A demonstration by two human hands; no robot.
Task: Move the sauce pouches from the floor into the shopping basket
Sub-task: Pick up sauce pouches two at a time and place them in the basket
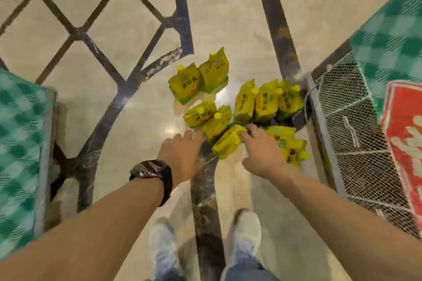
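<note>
Left hand [180, 155] spread wide, holding nothing; right hand [262, 153] outstretched, fingertips touching nearest sauce pouch [228, 145], not gripping.

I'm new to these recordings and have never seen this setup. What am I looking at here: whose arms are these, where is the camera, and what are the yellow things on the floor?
There is no machine here. A person wears one wide-angle camera on the head, so you look down along their own arms to the floor. The left hand, with a watch on its wrist, and the right hand both reach down with fingers stretched out. On the floor lies a cluster of yellow sauce pouches with yellow caps. The right hand's fingertips are at the edge of the nearest pouch, but neither hand has a grip on anything yet. The person's shoes show at the bottom, and a wire-mesh rack stands at the right. I can make out no shopping basket in this view.
</note>
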